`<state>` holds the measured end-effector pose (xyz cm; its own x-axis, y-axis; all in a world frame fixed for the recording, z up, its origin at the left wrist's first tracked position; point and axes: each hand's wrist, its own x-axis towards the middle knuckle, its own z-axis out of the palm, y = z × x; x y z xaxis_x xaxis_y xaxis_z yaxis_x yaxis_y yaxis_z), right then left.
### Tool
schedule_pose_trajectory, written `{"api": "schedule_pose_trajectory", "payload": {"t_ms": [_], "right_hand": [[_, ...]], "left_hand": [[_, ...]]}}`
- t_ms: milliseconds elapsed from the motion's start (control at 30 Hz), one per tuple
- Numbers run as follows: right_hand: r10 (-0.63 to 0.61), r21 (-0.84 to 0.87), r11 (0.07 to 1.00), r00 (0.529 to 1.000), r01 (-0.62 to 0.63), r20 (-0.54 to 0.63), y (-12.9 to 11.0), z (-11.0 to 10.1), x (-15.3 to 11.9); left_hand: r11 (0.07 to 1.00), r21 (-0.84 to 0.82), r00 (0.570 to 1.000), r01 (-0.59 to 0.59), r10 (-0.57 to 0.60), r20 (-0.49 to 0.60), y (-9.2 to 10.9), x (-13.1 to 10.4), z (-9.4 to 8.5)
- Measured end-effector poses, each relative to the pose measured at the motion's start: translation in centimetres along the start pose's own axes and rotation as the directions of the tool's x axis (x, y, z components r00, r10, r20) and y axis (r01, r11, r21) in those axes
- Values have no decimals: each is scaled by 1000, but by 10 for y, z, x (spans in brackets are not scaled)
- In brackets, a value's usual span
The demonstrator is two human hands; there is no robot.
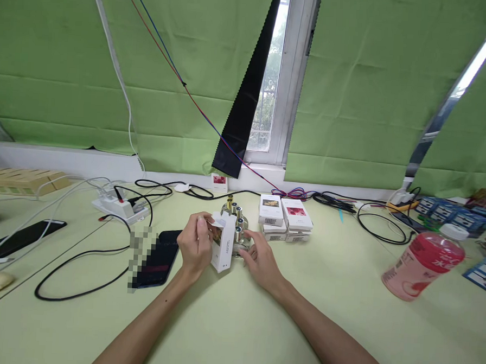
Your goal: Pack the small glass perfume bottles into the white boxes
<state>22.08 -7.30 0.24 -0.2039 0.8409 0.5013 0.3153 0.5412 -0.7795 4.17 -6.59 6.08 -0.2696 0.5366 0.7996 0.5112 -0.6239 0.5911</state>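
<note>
My left hand [197, 243] is closed on a small white carton [223, 245], held upright and slightly tilted, with its top flap raised and a picture on one side. Just to the right, my right hand [262, 260] has its thumb and fingers curled around the side of a small glass bottle [240, 249] at the front of a cluster. The bottles in this cluster have shiny silver caps [240, 222], and a gold cap [229, 202] shows at the back. The carton and my fingers partly hide the glass.
White cartons [298, 215] are stacked right of the bottles. A dark phone [157, 259] lies left of my left hand, near a power strip [121, 205] and looping black cables. A pink drink bottle [424, 262] stands at the right, with blue packets [453, 215] behind.
</note>
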Motion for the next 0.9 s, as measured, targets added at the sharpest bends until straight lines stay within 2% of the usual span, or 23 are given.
{"api": "schedule_pose_trajectory", "payload": {"t_ms": [300,533,767,900], "right_hand": [[48,-33,998,999,-48,4,3,-3,2],[-1,-131,991,1000,4,19,3,-15,4],[30,-222,975,999,-25,21,6,-27,4],[40,-297,954,999,-37,4,-1,-28,4]], "left_hand": [[994,110,998,8,-2,-56,-5,1,-1],[977,212,996,10,9,-86,-6,5,-1],[973,226,995,38,-17,-94,-4,6,0],[971,232,994,50,-25,-111,-3,7,-1]]}}
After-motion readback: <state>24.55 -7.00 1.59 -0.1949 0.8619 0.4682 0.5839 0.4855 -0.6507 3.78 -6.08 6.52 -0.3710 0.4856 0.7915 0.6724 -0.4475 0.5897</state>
